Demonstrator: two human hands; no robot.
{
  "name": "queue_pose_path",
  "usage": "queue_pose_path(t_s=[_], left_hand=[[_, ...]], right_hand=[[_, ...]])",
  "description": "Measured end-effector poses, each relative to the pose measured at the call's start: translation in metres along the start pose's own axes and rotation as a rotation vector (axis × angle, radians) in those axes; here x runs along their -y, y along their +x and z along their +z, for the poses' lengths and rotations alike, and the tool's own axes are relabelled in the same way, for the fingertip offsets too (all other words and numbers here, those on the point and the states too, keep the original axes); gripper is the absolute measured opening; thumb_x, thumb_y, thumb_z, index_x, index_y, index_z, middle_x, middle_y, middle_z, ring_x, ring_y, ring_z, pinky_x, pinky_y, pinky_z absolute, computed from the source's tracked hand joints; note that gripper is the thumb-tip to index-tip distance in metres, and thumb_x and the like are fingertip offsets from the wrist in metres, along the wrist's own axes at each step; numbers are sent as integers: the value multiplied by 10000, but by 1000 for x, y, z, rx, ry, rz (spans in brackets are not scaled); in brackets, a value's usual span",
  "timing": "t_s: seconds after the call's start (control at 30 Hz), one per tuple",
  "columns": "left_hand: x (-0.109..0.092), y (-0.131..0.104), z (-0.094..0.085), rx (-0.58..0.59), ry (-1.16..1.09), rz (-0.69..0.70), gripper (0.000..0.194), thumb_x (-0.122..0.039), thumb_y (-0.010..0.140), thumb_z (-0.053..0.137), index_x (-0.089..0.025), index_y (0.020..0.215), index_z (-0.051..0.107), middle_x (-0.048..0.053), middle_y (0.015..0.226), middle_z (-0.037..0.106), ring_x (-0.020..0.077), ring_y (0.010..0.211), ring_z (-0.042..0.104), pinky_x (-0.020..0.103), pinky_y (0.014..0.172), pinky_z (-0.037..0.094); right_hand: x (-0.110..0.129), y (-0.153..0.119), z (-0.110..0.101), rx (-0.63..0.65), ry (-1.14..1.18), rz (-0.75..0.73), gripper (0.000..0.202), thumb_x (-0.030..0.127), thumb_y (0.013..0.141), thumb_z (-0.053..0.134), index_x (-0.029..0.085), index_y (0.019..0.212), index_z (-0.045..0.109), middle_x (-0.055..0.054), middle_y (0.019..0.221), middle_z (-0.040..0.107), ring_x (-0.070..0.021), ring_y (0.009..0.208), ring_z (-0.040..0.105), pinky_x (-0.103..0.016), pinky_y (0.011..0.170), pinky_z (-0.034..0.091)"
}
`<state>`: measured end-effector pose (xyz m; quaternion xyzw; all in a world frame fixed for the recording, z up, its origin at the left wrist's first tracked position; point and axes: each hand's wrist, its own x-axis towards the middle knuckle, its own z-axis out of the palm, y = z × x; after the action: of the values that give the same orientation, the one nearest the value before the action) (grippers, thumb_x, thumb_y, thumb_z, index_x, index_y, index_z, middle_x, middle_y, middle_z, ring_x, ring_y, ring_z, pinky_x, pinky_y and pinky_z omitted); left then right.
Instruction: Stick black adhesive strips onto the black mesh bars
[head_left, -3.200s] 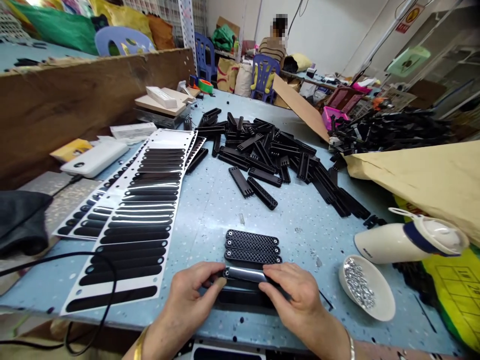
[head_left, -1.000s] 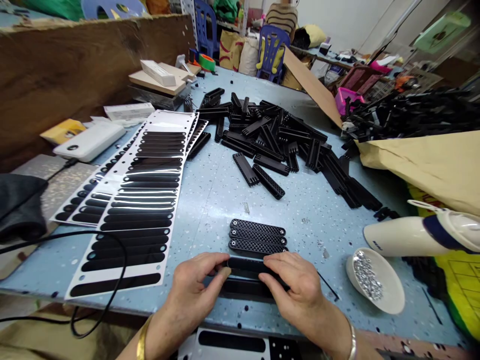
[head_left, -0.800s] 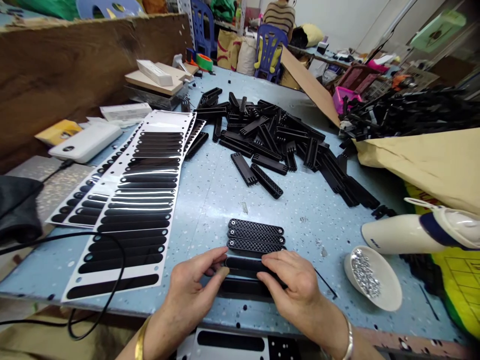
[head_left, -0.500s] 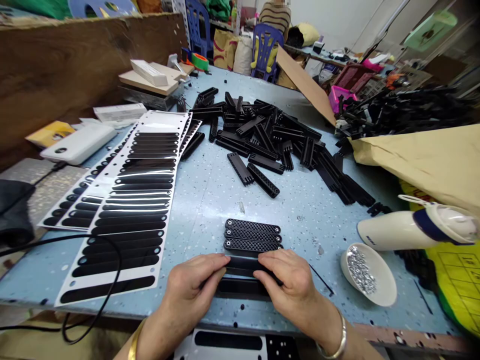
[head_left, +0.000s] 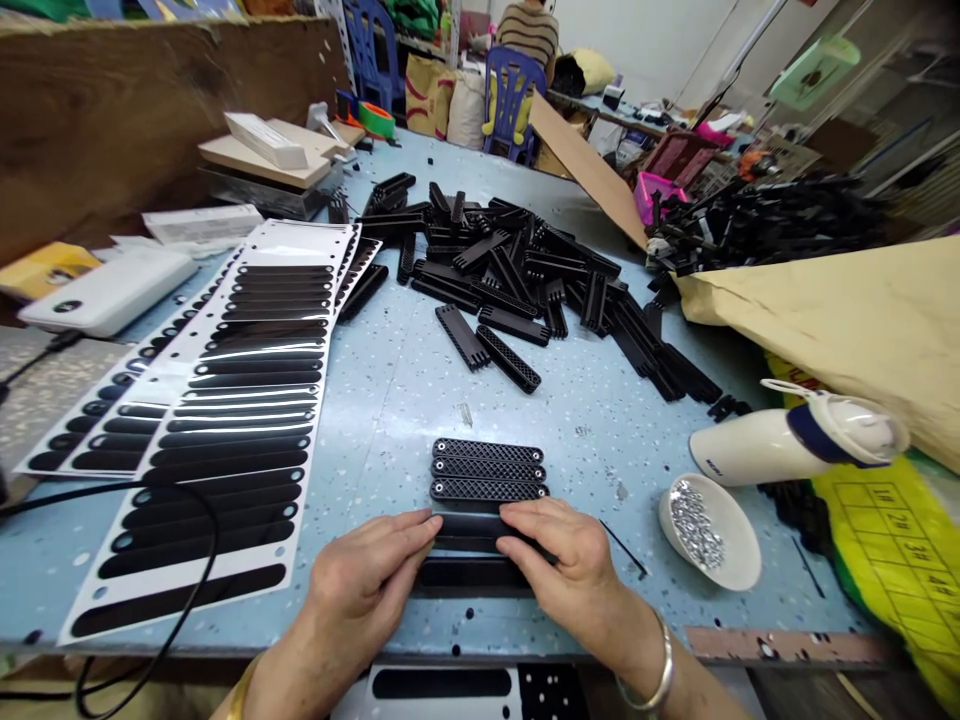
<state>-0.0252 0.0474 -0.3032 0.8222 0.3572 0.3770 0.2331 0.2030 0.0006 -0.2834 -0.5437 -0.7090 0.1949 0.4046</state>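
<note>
A smooth black plastic bar (head_left: 466, 533) lies crosswise between my two hands. My left hand (head_left: 373, 565) closes on its left end, thumb and fingers pinching it. My right hand (head_left: 564, 553) grips the other end the same way; both ends are hidden by fingers. Just in front of me, below this piece, rests another flat black bar (head_left: 472, 575) on the table. Beyond my hands, several textured black bars (head_left: 487, 467) with small metal dots at their ends sit side by side.
Sheets of black adhesive strips (head_left: 229, 420) spread on the left, with a black cable (head_left: 214, 540) across them. A heap of black bars (head_left: 510, 260) lies farther back. At right are a white bowl (head_left: 739, 535) of small metal parts, a bottle (head_left: 780, 450) and a thin black rod (head_left: 624, 550).
The whole view has shifted, so the table and hands appear farther left. Both hands keep the same grip on the black bar.
</note>
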Motion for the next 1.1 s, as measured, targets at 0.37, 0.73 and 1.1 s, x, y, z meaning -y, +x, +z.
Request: queue_pose_path(t_s=[0.37,0.73,1.1], left_hand=[[-3,6,-2,-5,3,14,198,-155,888,569,-202,1005,722,35,928,781,142,826,746,203,753,612],[-4,6,-2,-7,-1,-5,215,-147,869,573,-211,998,734,30,924,783,152,809,749,220,738,623],[4,2,-1,-3,25,-22,194,-256,871,594,-258,1010,731,-8,939,781,169,799,752,253,784,626]], right_hand=[[3,-5,-1,27,17,43,285,64,833,588,166,1066,715,-87,983,735,-219,854,671,-425,795,559],[6,-6,-4,38,10,38,338,57,862,527,184,1135,681,-85,1004,726,-217,858,662,-428,783,558],[-15,-31,-30,-236,37,306,195,206,910,533,162,848,712,-62,720,683,-172,637,649,-284,580,543]])
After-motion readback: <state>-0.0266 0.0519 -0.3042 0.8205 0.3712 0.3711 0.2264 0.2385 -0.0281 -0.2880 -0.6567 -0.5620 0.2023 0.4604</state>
